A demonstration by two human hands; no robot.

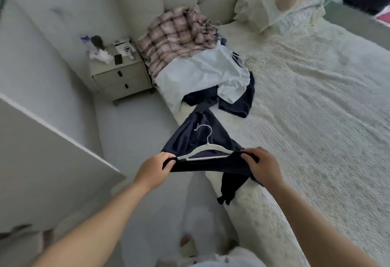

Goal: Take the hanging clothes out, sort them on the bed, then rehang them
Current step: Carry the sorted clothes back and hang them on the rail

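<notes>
I have the dark top (202, 138) stretched between my hands at the edge of the bed (295, 119), the white hanger (203, 150) lying on it with its ends just by my fingertips. My left hand (155, 168) pinches one shoulder of the cloth, my right hand (263, 166) curls round the other. The hanger looks only partly inside the neck, so if I lift now it may slide out, or one shoulder may slip off and the top droop to the floor. Beyond my hands the sorted pile (202, 72) sits close; a careless swing could drag it
</notes>
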